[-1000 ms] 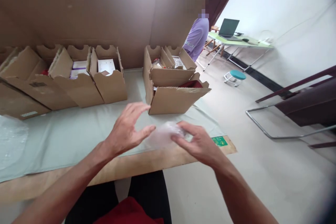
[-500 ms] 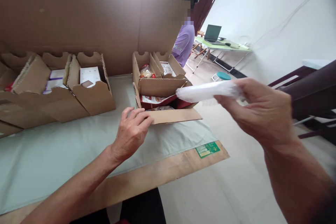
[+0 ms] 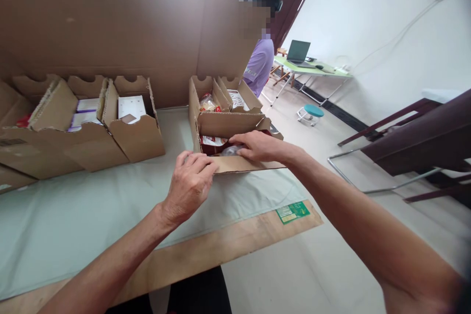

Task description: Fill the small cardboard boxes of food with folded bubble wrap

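Observation:
My left hand rests curled on the folded-down front flap of an open cardboard box and holds it flat on the table. Reaching into that box from the right, my right hand has its fingers closed over a clear plastic-wrapped packet. The packet lies on red packaging inside the box. Behind it, the box's rear compartments hold a snack bag and a printed card.
Several open cardboard boxes with white cards stand at the left on the pale green table cover. A tall cardboard wall closes the back. A person in a purple shirt stands beyond; a laptop, a stool and dark benches are at the right.
My right hand swung up and right with the clear packet, then came down into the box. My left hand moved onto the front flap and pressed it down.

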{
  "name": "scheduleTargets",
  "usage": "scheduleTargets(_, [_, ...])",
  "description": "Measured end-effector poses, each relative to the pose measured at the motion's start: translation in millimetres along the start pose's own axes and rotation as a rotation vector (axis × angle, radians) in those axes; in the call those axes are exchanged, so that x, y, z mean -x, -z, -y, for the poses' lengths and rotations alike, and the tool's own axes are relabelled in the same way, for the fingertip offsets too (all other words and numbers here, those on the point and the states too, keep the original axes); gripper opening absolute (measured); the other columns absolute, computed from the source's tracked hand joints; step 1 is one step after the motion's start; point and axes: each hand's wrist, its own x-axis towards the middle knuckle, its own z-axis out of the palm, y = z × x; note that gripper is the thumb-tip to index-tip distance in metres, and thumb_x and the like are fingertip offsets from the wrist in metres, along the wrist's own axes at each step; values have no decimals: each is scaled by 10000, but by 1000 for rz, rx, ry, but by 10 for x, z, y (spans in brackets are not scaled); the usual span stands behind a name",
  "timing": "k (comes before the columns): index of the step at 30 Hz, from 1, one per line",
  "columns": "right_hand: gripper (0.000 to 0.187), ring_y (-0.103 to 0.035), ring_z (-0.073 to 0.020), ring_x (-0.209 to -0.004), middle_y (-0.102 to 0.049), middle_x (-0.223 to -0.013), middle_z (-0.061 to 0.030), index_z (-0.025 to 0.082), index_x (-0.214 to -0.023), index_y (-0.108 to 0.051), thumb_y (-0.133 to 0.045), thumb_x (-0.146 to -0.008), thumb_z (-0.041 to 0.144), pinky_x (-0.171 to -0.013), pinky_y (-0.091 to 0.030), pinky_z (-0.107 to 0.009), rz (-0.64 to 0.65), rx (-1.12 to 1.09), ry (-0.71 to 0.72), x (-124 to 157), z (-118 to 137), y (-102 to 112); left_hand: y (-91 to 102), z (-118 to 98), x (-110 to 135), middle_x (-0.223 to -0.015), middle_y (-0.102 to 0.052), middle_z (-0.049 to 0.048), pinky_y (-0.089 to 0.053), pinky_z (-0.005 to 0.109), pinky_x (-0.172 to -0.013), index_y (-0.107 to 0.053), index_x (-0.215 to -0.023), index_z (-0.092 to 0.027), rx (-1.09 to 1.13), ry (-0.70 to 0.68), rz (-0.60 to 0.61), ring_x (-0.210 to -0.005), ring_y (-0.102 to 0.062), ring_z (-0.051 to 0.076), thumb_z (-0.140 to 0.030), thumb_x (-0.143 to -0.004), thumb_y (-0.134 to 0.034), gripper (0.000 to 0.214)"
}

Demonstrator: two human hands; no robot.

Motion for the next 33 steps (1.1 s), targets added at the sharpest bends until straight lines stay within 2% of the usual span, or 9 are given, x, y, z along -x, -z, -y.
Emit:
scheduleTargets(4, [416, -699, -245, -1144, -747, -1284, -55, 213, -1272, -709, -550, -889, 183, -998, -525, -375, -117, -234, 42, 235, -72, 42, 11, -15, 14, -1119, -739, 99, -472, 478, -991, -675, -1140, -206, 22, 14, -53, -1047, -671, 263, -132, -965, -545, 230])
scheduleTargets(9, [249, -720, -238, -1076, -782, -1149, -66, 209, -1050, -762, -561, -922, 281, -982, -548, -404, -702, -332, -169, 888, -204, -108, 25, 67, 117, -1312, -642, 138, -485, 491, -1059, -500, -1440, -226, 116, 184, -191, -1225, -612, 291, -192, -916, -624, 540])
scheduleTargets(12, [204, -738, -230, -957, -792, -1071, -67, 214, -976, -753, -635, -878, 349, -890, -582, -407, -873, -420, -345, 1215, -382, -384, -46, 220, 176, -1323, -610, 135, -512, 490, -1051, -451, -1479, -231, 216, 365, -191, -1198, -627, 269, -278, -902, -651, 612])
scheduleTargets(15, [343, -733, -258, -978, -770, -1146, -102, 208, -1110, -727, -694, -831, 403, -853, -590, -444, -830, -510, -448, 1316, -556, -683, -207, 378, 198, -1415, -556, 156, -534, 505, -1027, -409, -1515, -251, 354, 513, -130, -1223, -627, 284, -391, -864, -711, 731])
scheduleTargets(19, [765, -607, -345, -1302, -609, -1455, -159, 237, -1411, -564, -813, -739, 504, -996, -533, -537, -596, -700, -356, 1044, -668, -880, -479, 477, 129, -1572, -431, 197, -519, 552, -1047, -295, -1582, -278, 566, 620, -9, -1392, -515, 365, -504, -799, -783, 950])
scheduleTargets(22, [838, -565, -354, -1351, -614, -1449, -166, 208, -1392, -560, -822, -703, 607, -1058, -497, -541, -503, -970, -247, 678, -671, -906, -635, 454, -3, -1558, -467, 194, -523, 508, -1059, -304, -1573, -248, 732, 632, 29, -1400, -512, 342, -535, -826, -754, 918])
scheduleTargets(25, [804, -607, -347, -1292, -683, -1352, -167, 166, -1260, -635, -834, -660, 662, -1087, -490, -507, -561, -1180, -180, 427, -579, -942, -674, 368, -123, -1486, -552, 172, -501, 464, -1104, -403, -1504, -213, 845, 618, -34, -1370, -547, 300, -567, -872, -676, 774])
scheduleTargets(29, [720, -648, -348, -1228, -714, -1298, -159, 164, -1224, -661, -781, -739, 682, -1063, -513, -509, -675, -1134, -224, 580, -228, -1055, -450, 158, 34, -1420, -614, 156, -505, 456, -1111, -466, -1451, -197, 871, 680, -73, -1320, -598, 293, -585, -902, -625, 690])
scheduleTargets(33, [692, -624, -356, -1281, -697, -1338, -155, 182, -1326, -640, -718, -833, 661, -1116, -485, -520, -696, -1006, -180, 1050, 396, -1203, 82, -134, 745, -1276, -704, 144, -517, 488, -1091, -561, -1401, -173, 751, 834, -52, -1262, -633, 331, -580, -900, -653, 652])
